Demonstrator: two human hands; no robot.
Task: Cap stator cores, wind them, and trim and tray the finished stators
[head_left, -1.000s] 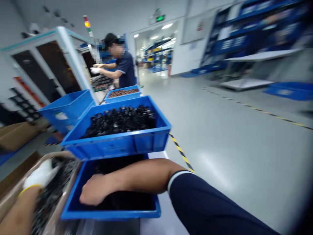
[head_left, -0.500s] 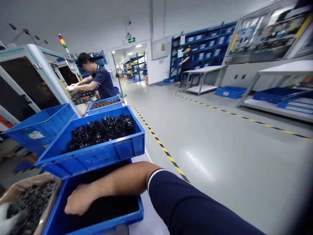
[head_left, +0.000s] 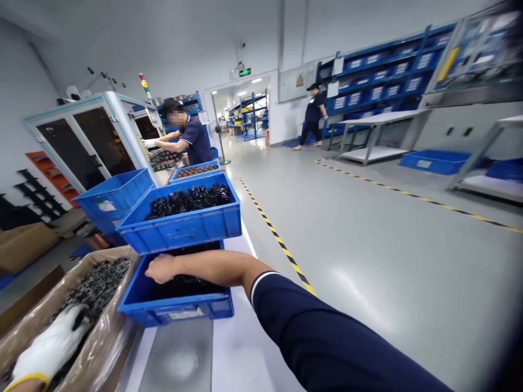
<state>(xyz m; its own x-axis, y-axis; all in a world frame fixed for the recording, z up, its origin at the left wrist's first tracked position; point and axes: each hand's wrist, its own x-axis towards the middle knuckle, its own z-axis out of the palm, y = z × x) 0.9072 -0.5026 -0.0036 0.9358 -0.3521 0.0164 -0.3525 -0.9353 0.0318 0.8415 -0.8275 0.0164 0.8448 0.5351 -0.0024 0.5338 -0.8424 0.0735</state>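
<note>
My left hand [head_left: 51, 345], in a white knit glove with a yellow cuff, is in a plastic-lined carton at lower left. Its fingers are closed around a black plastic part [head_left: 80, 316] whose full shape I cannot make out. Small black and grey ring-like parts [head_left: 98, 283] fill that carton. My right hand [head_left: 161, 269], bare and curled with fingertips hidden, is at the left side of the lower blue bin [head_left: 180, 310], above dark parts inside. Overlapping this bin's back, a higher blue bin [head_left: 183, 231] holds a heap of small black parts [head_left: 190, 200].
A metal plate [head_left: 175, 354] lies on the white table [head_left: 245, 348] before the bins. Further back are a bin of copper-coloured parts [head_left: 196, 171] and a co-worker [head_left: 194, 139] at a machine. Another person [head_left: 314, 114] walks near the shelves. Striped tape [head_left: 278, 239] marks the floor.
The view has swung left and down, showing more of the carton and gloved left hand. My right hand remains in the lower bin, its fist still curled. The distant person has turned and stepped.
</note>
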